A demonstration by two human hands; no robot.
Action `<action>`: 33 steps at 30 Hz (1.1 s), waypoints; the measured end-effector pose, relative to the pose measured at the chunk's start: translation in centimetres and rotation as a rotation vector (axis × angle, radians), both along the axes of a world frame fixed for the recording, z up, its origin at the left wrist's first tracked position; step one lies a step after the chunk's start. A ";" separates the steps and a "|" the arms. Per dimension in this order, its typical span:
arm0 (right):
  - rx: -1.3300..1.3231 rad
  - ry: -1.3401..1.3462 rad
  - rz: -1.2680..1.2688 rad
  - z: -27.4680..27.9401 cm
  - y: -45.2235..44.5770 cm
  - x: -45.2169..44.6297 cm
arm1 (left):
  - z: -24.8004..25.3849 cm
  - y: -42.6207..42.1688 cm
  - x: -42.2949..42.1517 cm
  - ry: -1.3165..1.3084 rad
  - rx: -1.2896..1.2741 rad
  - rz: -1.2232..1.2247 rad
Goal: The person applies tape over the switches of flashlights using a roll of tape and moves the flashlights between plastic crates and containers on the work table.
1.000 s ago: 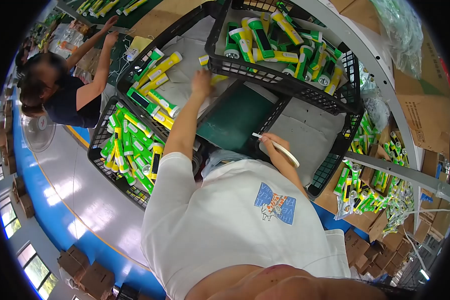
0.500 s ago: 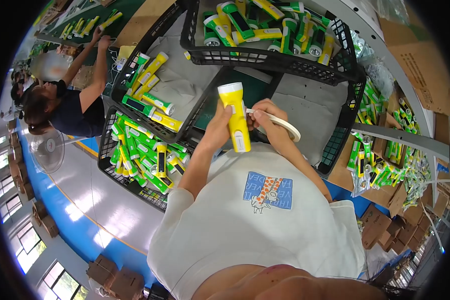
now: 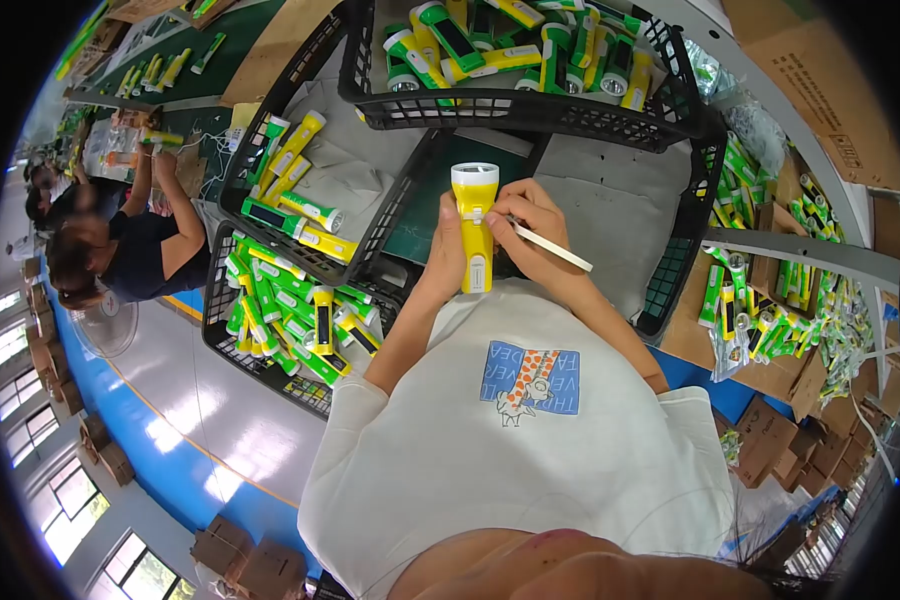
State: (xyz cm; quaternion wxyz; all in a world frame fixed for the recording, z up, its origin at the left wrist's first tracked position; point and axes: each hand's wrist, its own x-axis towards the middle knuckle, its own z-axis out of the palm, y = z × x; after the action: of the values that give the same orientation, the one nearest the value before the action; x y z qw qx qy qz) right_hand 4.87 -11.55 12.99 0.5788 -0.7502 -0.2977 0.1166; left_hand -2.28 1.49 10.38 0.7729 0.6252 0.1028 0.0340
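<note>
A yellow flashlight [image 3: 477,240] with a white head stands upright in front of my chest, head end away from me. My left hand [image 3: 446,250] is wrapped round its left side. On the other side, my right hand [image 3: 532,232] holds a thin white roll of tape [image 3: 552,248], seen nearly edge-on, and its fingertips touch the flashlight near the switch. Beyond my hands lies a dark green surface [image 3: 418,228] between two black crates. Several green and yellow flashlights [image 3: 292,148] lie in the left crate [image 3: 380,212].
A raised black crate [image 3: 530,112] full of flashlights is at the top. Another full crate [image 3: 232,350] stands lower left. The right crate [image 3: 682,270] has grey lining. A metal bar [image 3: 820,262] crosses at right. A co-worker [image 3: 150,250] works at far left.
My left hand went to the left crate and brought back the yellow flashlight, which is now more upright. My right hand moved in against it with the tape. The co-worker's arms moved.
</note>
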 end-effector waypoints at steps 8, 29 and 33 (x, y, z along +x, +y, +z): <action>-0.083 -0.088 -0.002 -0.2 -0.2 0.9 | -0.3 -0.2 0.2 0.036 0.124 0.079; -0.184 0.414 -0.053 -3.0 0.3 2.4 | -3.2 14.8 26.8 0.167 -0.262 0.169; -0.102 0.202 -0.317 -3.9 -0.5 1.3 | -0.7 13.5 26.5 0.134 0.026 0.192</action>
State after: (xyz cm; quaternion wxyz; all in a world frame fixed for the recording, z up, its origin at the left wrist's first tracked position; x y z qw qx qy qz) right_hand 6.19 -12.06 9.13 0.5780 -0.8005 -0.1100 0.1138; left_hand 24.26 15.02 9.73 0.7492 0.6235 0.2133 0.0671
